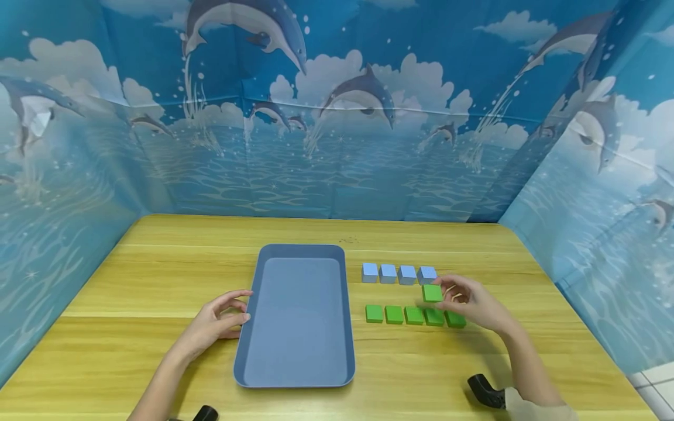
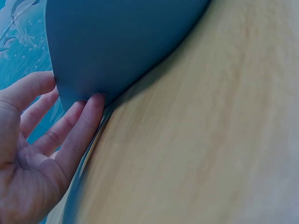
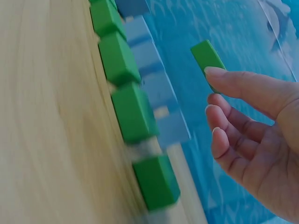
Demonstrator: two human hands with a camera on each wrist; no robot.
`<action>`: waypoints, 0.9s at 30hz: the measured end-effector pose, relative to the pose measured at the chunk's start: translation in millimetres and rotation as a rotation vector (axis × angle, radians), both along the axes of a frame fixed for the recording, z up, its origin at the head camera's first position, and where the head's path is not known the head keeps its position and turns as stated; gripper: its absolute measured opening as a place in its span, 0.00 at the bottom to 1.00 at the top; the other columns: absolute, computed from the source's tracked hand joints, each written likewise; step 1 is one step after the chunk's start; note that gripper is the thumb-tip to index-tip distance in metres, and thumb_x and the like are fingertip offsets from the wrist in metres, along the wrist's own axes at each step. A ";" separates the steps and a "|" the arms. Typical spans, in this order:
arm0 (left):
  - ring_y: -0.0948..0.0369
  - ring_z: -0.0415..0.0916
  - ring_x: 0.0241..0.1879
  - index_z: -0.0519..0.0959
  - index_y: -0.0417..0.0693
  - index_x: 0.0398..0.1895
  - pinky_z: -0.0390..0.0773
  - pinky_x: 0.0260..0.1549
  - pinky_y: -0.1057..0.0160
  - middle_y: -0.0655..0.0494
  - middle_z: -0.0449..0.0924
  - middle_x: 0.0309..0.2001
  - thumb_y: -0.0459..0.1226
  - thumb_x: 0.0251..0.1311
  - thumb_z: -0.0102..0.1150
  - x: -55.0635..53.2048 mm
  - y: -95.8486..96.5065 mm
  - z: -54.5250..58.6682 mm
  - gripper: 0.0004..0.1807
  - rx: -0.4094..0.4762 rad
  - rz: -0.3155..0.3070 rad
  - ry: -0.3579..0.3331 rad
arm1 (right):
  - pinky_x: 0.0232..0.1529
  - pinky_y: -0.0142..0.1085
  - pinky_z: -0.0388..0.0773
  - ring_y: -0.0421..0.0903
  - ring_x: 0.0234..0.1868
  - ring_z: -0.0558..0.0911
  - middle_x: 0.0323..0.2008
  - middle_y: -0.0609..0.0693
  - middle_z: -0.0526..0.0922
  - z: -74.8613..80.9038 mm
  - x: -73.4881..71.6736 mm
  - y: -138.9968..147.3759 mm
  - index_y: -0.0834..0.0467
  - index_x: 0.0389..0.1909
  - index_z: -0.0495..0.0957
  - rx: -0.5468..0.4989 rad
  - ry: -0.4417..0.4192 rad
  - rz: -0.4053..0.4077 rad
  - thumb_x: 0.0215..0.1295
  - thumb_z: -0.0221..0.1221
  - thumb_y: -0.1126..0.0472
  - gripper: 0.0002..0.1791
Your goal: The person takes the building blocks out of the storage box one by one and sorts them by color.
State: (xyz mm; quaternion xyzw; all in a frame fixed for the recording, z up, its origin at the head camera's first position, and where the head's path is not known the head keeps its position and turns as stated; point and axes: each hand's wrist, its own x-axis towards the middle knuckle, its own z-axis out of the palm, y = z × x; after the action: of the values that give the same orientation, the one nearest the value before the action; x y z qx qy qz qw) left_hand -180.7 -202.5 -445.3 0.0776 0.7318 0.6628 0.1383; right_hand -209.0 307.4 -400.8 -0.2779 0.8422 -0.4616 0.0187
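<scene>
A green block is pinched between the thumb and fingers of my right hand, raised over the table; the right wrist view also shows this block at the fingertips. Below the hand runs a row of several green blocks. Behind that, several light blue blocks form a second row. My left hand rests its fingertips against the left side of a blue-grey tray. In the left wrist view the fingers lie on the tray's outer wall.
Wood-patterned tabletop lies under everything. A dolphin-print curtain hangs behind and along both sides of the table. Black curved pieces show near both wrists.
</scene>
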 end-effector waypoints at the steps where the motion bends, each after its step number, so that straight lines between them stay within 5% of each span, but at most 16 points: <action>1: 0.57 0.75 0.40 0.63 0.43 0.63 0.79 0.40 0.54 0.43 0.64 0.47 0.36 0.58 0.58 0.1 0.1 0.2 0.29 -0.004 0.003 -0.001 | 0.28 0.32 0.74 0.43 0.31 0.75 0.32 0.57 0.71 -1.0 1.0 3.7 0.66 0.50 0.71 0.006 -0.004 -0.004 0.57 0.60 0.71 0.19; 27: 0.58 0.74 0.38 0.63 0.43 0.63 0.80 0.38 0.55 0.45 0.64 0.46 0.37 0.58 0.58 0.8 0.6 1.6 0.29 -0.018 0.002 -0.002 | 0.29 0.29 0.74 0.39 0.32 0.75 0.34 0.53 0.75 -19.4 20.1 76.4 0.72 0.49 0.69 0.103 -0.076 -0.095 0.56 0.59 0.72 0.19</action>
State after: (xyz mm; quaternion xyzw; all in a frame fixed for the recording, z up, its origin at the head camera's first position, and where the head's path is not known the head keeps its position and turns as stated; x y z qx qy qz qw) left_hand -179.8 -202.0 -443.6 0.0746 0.7378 0.6563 0.1391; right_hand -188.9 383.7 -420.2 -0.2186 0.8757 -0.4284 0.0430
